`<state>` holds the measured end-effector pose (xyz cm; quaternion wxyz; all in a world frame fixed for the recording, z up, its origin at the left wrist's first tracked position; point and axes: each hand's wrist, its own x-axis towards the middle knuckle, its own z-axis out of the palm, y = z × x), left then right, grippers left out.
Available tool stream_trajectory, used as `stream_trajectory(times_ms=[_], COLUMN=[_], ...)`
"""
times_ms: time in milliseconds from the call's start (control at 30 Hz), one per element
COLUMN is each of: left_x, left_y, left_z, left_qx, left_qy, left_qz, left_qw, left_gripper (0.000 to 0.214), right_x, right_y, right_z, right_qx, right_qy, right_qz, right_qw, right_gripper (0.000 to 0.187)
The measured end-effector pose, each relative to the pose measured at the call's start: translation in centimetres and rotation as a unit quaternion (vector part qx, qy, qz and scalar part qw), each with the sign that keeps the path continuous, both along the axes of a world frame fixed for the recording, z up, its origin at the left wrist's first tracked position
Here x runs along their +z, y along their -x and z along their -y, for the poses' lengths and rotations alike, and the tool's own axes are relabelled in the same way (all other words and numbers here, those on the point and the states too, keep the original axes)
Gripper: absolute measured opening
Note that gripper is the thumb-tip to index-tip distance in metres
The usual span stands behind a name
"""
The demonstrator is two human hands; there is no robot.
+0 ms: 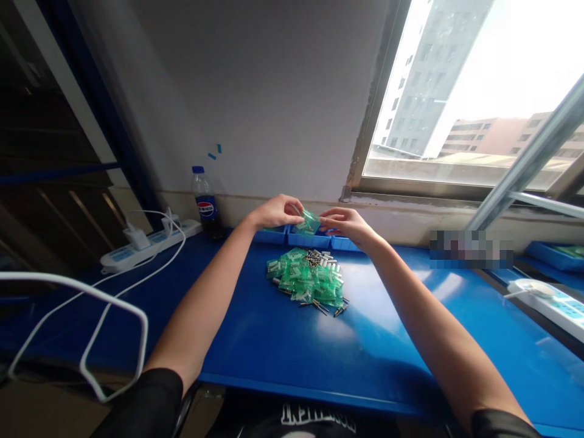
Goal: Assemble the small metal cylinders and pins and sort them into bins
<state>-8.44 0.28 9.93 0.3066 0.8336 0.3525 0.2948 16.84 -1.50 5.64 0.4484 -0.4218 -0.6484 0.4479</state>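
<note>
A small translucent green plastic bag (308, 224) with light-coloured pieces inside is held up above the blue bins at the back of the table. My left hand (278, 212) pinches its left edge between thumb and fingers. At the bag's right edge, the fingertips of my right hand (347, 225) are closed on it. Below my hands lies a heap of similar green bags (305, 280). Loose silver and dark metal pins (316, 258) are spread behind the heap, and several more poke out at its front.
Blue bins (310, 239) stand in a row by the wall. A cola bottle (206, 204) and a white power strip (148, 246) with cables (109, 304) are at the left. Another power strip (554, 304) and a blue tray (556, 257) lie at the right, near a metal bar (524, 149).
</note>
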Motion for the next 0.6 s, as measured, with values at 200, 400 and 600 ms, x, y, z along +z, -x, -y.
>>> stream_trajectory(times_ms=[200,400,600], left_x=[-0.7,-1.4,-0.2], left_y=[4.0,5.3,3.8], left_z=[-2.5,-3.4,-1.3], left_qx=[0.21,0.25,0.067], left_qy=[-0.122,-0.16,-0.02], left_qz=[-0.079,-0.108,-0.175], left_qw=[0.967,0.949,0.982], left_gripper=[0.023,0.03,0.054], right_x=[-0.7,-1.8,-3.1], right_y=[-0.4,0.5,2.9], right_z=[-0.4,-0.4,0.6], right_qx=[0.025,0.044,-0.023], right_qy=[0.0,-0.039,-0.101], right_qz=[0.135,0.263,0.332], right_qw=[0.99,0.963,0.938], right_gripper=[0.037,0.033,0.029])
